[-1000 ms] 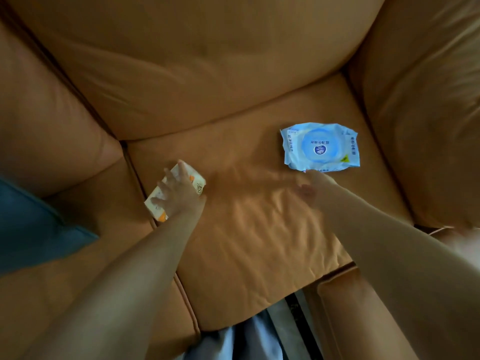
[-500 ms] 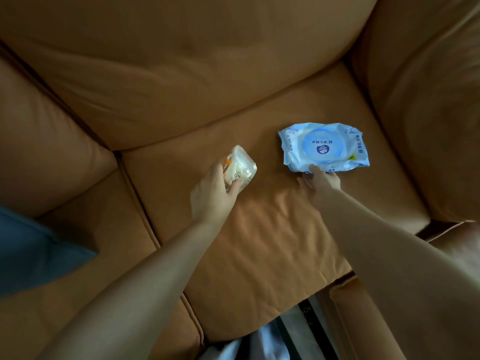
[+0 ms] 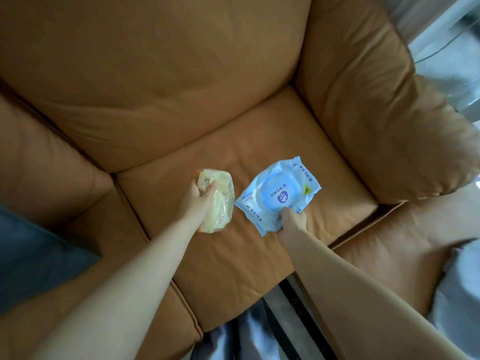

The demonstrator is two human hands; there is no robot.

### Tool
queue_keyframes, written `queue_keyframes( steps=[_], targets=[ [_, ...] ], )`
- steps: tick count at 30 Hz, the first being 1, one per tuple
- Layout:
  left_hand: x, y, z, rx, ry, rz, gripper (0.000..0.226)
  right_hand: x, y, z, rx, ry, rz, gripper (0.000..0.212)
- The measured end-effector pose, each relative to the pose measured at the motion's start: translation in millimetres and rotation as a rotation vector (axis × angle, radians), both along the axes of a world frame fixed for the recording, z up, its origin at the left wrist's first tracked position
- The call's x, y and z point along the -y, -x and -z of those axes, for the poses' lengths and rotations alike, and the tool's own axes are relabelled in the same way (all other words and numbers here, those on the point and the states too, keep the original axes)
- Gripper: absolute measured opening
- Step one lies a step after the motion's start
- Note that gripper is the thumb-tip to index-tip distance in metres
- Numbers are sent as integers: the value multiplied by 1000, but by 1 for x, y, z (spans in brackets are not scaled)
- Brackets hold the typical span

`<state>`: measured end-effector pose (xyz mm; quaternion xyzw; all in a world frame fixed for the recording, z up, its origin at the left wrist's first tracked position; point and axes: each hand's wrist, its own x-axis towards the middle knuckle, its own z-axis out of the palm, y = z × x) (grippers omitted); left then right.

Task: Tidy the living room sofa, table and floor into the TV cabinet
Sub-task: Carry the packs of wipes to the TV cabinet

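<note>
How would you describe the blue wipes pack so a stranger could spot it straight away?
Look at the orange sofa's seat cushion. The right hand grips the wipes pack there. It is pale blue with a round lid, unlike the yellowish tissue pack beside it.

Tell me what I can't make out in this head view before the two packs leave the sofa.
- Yellowish tissue pack: its left side is hidden by the left hand gripping it.
- Blue wipes pack: its near edge is covered by the right hand; small print is unreadable.
- Blue cushion: cut off by the left edge.
- TV cabinet: out of frame.
- Top right, beyond the sofa: blurred.
</note>
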<state>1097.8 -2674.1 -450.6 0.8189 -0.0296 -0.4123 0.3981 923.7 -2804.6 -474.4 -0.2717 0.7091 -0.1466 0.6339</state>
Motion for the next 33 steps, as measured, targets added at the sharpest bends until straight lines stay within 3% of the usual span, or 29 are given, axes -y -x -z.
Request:
queue_keyframes(
  steps=[6,12,20,26,30,33],
  targets=[
    [7,25,-60,2,-59,73,31,-9,23,-61,79,2,-134,35],
    [18,47,-114,-44,-63,30,50,-9,47,-108,90,42,-317,34],
    [29,105,-145,-219,-14,37,33,-27,104,-137,124,37,-216,40],
    [46,155,-150,-262,-36,263,57,-46,166,-147,168,19,18,43],
    [50,188,-155,-258,-21,396,48,-67,205,-157,258,-11,145,48],
    [51,226,-162,-285,-24,533,59,-89,248,-169,287,32,239,49]
  ],
)
